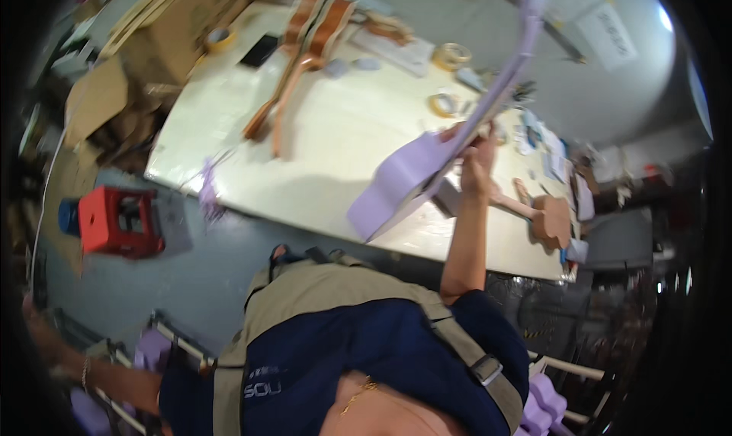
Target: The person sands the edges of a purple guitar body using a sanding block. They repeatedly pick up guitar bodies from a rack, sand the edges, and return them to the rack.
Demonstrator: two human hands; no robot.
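My right hand (479, 161) is closed around a lilac ukulele (400, 181) near where its neck meets the body. The ukulele is tilted above the right part of the table, neck pointing up and away, body toward me. My left arm reaches out to the lower left. At its end my left hand (42, 333) is blurred at the dark rim, so its fingers cannot be made out. Nearest to that arm is a rack (183, 337) with a lilac ukulele body (152, 350) on it.
The pale table (335, 184) bears brown wooden ukuleles (309, 55), a bare-wood ukulele (550, 221), tape rolls (451, 56) and a black phone (259, 49). Lilac strands (208, 192) hang over its edge. A red stool (114, 222) and cardboard boxes (183, 24) stand left. More lilac bodies (545, 405) sit lower right.
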